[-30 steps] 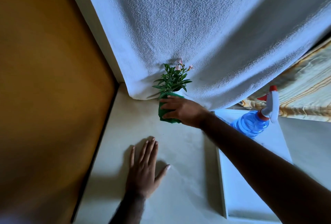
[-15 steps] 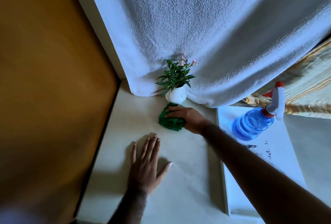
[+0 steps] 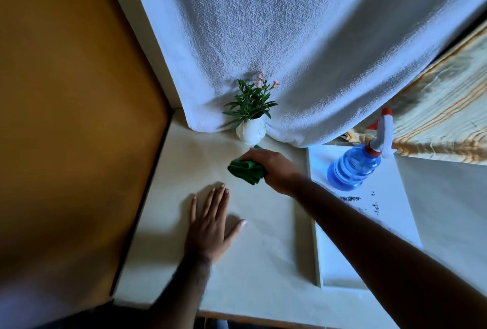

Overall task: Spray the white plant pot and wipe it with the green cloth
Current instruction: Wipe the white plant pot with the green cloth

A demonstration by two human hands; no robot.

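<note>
Looks near done: right hand [image 3: 274,168] bunches the green cloth [image 3: 246,170] just below the white plant pot [image 3: 250,132] (frame center), left hand [image 3: 210,226] flat on the desk [image 3: 253,249].

Stuff you can't quite see

Right hand [image 3: 271,168] covers part of the cloth [image 3: 245,170] — small print on the white board [image 3: 369,223] too tiny to read, towel [image 3: 290,39] cut off up top.
</note>
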